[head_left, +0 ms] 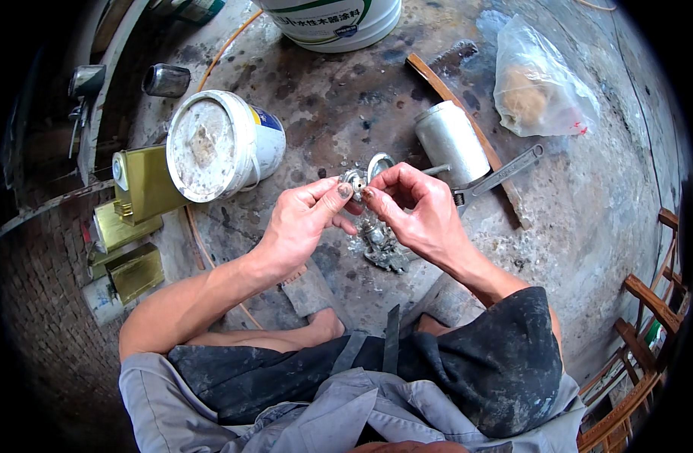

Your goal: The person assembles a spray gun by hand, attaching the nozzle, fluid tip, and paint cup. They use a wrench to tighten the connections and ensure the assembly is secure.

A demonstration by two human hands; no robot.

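Observation:
A small silvery round metal fitting [353, 179] is pinched between the fingertips of my left hand [299, 219]. My right hand [419, 206] is closed at the fitting's right side, thumb and fingers pressed together; whether a tiny piece sits between them is hidden. Just beyond my fingers a round metal lid [379, 161] shows in part. Below my hands, a grimy metal assembly [382, 245] lies on the floor. Right of my right hand is a silver metal cup [450, 140] with a thin tube, and an adjustable wrench [506, 172] lies against it.
A lidded white bucket [267, 147] stands left, a larger white bucket [335, 26] at the far edge. Yellowish metal cans [154, 181] line the left side. A wooden strip [435, 78] lies behind the cup, near a clear plastic bag [546, 72]. Wooden frames [639, 343] stand right.

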